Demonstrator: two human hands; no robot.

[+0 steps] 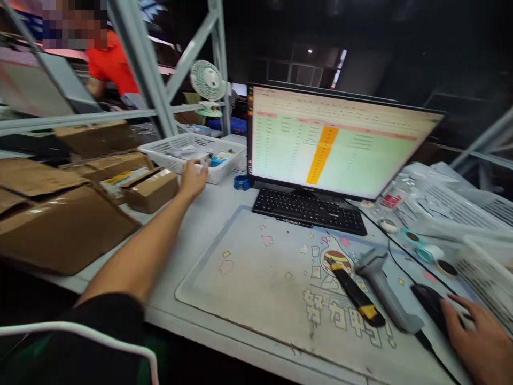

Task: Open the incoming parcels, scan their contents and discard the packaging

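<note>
Left hand [194, 179]: at the near edge of the white basket [226, 172], left of the monitor [352, 139]; the fingers are bent, but blur hides their tips, so whether they pinch a small item cannot be told.
Right hand [476, 331]: at the black mouse [428, 306], thumb and fingers parted rather than pressed together.
Reach to basket: best made, in judgement, with the wrist lifted clear of the rim and the fingertips closing on one item only, so that neighbouring bags are not dragged along.
Mouse control: a light, steady palm would serve; the grey scanner [387, 291] lies close beside, and its cable deserves clearance.
White basket: slatted and open-topped; contains clear plastic bags [182, 152] and a blue-and-white packet [219, 159].
Large carton [60, 224]: brown cardboard, at the table's left; its interior is out of sight.
Small carton [154, 192]: taped along the top, just left of the forearm.
White crate [487, 278]: slatted, at the right edge.
</note>
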